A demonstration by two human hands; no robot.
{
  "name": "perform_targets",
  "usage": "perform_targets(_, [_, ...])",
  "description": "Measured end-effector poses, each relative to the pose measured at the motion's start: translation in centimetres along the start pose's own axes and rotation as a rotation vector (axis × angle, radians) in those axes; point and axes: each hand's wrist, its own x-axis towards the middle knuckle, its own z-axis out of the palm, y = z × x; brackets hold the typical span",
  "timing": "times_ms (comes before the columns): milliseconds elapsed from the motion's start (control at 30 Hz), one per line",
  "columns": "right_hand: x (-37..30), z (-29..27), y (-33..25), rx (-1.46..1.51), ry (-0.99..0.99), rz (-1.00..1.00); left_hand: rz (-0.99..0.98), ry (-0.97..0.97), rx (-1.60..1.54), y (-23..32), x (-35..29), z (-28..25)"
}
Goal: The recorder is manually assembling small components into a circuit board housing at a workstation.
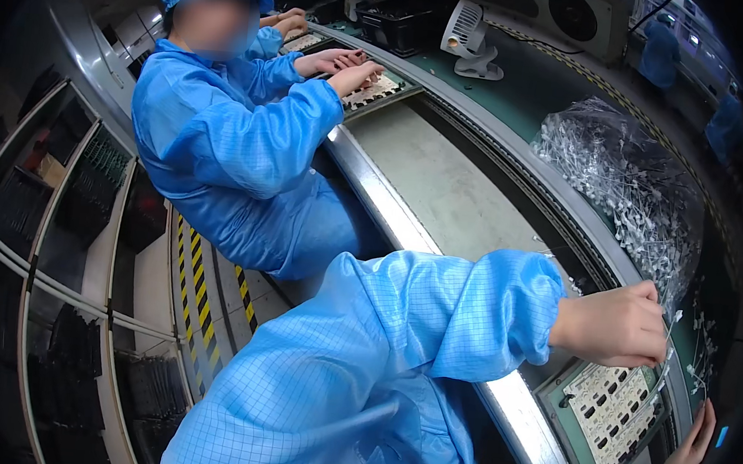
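My left hand [615,325] is closed, fingertips down, on thin white cables [667,360] with small connectors at their ends. It hovers over the far edge of a pale circuit board [612,412] with rows of black parts. The board lies in a green fixture frame [560,402] on the line. At the lower right, my right hand [692,445] points upward beside the board. Its fingertips meet the end of a thin white cable [699,376], apparently pinching it; the grip itself is small and partly hidden.
A clear plastic bag of white cables [628,187] lies beyond the line's rail [517,156]. Further left, a co-worker in blue [231,125] has both hands over another board [378,91]. A white fan [467,39] stands behind. Shelving racks [77,209] line the left.
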Motion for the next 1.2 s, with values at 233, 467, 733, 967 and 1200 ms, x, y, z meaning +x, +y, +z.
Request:
perform_targets(233, [-3.0,-1.5,-8.1,-0.033,0.139,-0.047,0.051,0.088,0.116,-0.3,0.2,-0.3])
perform_targets(467, [-5.8,7.8,-15.2,-0.096,0.005,-0.032,0.025,-0.137,0.072,0.0,1.4,-3.5])
perform_targets(733, [-7.4,10.8,-17.7,-0.42,-0.197,-0.101,0.041,-0.124,0.067,0.2,1.3,-3.3])
perform_targets(967, [-8.6,11.3,-18.1,-0.41,-0.245,-0.125,0.019,-0.09,0.037,1.3,1.0,-3.3])
perform_targets(1200, [-8.3,10.9,-17.8,-0.395,-0.268,-0.035,0.043,-0.068,0.019,1.2,1.0,-2.4])
